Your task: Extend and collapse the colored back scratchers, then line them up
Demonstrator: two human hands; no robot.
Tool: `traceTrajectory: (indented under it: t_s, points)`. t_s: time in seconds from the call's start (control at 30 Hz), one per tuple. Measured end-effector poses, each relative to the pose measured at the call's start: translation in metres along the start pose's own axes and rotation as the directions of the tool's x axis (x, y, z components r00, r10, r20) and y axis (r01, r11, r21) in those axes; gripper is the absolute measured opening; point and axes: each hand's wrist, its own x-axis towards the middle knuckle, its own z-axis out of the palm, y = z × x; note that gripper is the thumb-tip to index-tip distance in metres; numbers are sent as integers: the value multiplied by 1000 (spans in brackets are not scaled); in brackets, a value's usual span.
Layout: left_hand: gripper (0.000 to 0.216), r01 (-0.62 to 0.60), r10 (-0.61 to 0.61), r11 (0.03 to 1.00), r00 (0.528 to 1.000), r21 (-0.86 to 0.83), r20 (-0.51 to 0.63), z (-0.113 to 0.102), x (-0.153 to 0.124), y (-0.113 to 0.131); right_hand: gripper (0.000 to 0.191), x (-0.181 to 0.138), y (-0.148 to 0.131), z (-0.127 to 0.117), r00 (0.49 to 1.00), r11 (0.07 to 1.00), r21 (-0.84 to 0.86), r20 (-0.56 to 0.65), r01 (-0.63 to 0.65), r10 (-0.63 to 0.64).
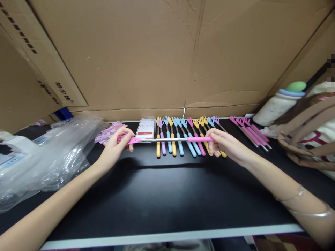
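Looks like a makeshift work corner, of the small-workshop or packing kind; black worktop (157, 205) with a pale front edge, walled at back and left by tall brown cardboard panels (136, 62), creased, printed characters at left. Goods in multiples: claw-headed sticks (191, 148) in a row, same shape, several colours; clear plastic bags (60, 153) heaped at left; phone (145, 126) beside the row, timer-like digits showing; personal items at right, white bottle (272, 109), fabric bag (290, 139).

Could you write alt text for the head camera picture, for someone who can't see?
A left hand and right hand hold a pink back scratcher by its ends above a black table. On it are a phone and a row of multicoloured scratchers.
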Motion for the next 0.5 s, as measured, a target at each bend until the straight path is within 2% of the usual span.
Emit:
traceTrajectory:
  t_s: [0.3,0.5]
  points:
    - [18,-185,192,963,981,193,-16,-3,-8,4,27,3,18,-4,999,989,147,24,-30,26]
    - [16,-200,211,954,977,224,-28,-4,-9,4,25,1,15,5,1000,978,209,-1,-5,5]
